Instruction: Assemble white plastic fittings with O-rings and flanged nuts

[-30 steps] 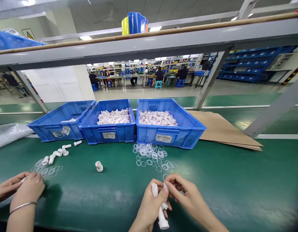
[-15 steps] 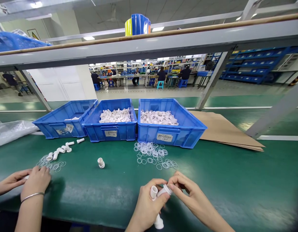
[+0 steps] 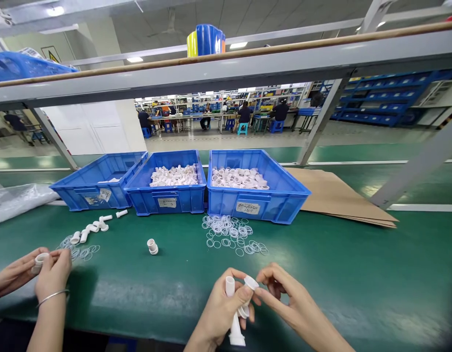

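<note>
My left hand [image 3: 226, 303] is closed around white plastic fittings: a long tube [image 3: 236, 327] hanging down past the palm and a flanged piece [image 3: 251, 283] held up between thumb and fingers. Beside that flange, my right hand [image 3: 281, 293] has its thumb and index finger close to the rim; whether they pinch a ring is too small to tell. Clear thin rings [image 3: 229, 230] lie in a loose pile beyond my hands, in front of the right blue bin [image 3: 248, 208]. One short white fitting [image 3: 152, 246] stands alone to the left on the green table [image 3: 156, 288].
At the left, another person's hands [image 3: 52, 274] hold a white fitting near more rings [image 3: 79, 252] and several white pieces [image 3: 95, 227]. Two more blue bins [image 3: 167, 203] stand at the back. Cardboard sheets [image 3: 339, 200] lie at the right, under a shelf frame [image 3: 226, 73].
The fittings in my left hand have turned, with the flange now facing up and the long tube more upright. At the left, the other person's hands have raised and turned their fitting.
</note>
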{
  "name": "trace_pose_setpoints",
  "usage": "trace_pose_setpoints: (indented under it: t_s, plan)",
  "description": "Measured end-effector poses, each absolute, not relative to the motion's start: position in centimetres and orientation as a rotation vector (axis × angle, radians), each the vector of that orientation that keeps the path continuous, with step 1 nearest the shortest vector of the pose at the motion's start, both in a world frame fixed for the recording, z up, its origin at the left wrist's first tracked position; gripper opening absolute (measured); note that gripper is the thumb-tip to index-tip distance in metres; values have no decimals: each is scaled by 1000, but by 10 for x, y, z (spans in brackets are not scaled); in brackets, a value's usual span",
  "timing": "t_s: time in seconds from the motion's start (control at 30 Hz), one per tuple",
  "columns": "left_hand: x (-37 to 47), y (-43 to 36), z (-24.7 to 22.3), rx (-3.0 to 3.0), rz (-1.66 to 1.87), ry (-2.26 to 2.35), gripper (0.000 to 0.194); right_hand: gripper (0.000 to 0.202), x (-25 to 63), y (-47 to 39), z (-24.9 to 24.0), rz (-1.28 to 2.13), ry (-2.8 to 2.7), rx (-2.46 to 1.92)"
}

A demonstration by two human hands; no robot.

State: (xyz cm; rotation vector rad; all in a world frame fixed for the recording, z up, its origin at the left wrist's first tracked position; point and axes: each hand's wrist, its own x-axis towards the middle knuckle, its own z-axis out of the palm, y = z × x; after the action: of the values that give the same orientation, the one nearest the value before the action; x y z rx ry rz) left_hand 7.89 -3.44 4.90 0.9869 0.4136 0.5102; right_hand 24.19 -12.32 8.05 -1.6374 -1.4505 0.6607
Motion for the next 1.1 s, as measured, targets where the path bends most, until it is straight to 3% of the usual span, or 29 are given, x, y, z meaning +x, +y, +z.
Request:
trace_pose_setpoints:
  t_s: [0.13, 0.37, 0.57, 0.73, 0.83, 0.97, 1.1]
  plan:
    - [77, -33, 51, 930, 489, 416, 54, 24, 239, -120, 88, 822, -1446, -1596]
    - [72, -37, 53, 899, 589, 480, 45, 28, 241, -118, 87, 749, -1367, -1608]
    - [74, -38, 42, 625, 405, 309, 55, 29, 243, -117, 89, 824, -1338, -1532]
    - [50, -30, 66, 748, 378, 294, 56, 34, 246, -109, 80, 687, -1366, -1641]
    - [9, -3, 92, 1186, 646, 642, 51, 39, 257, -109, 69, 639, -1330, -1740]
    - [-84, 60, 120, 1858, 1101, 1510, 27, 51, 275, -112, 55, 618, -1284, -1833]
    - [-184, 118, 136, 1876, 1167, 1744, 33, 52, 282, -115, 45, 579, -1330, -1854]
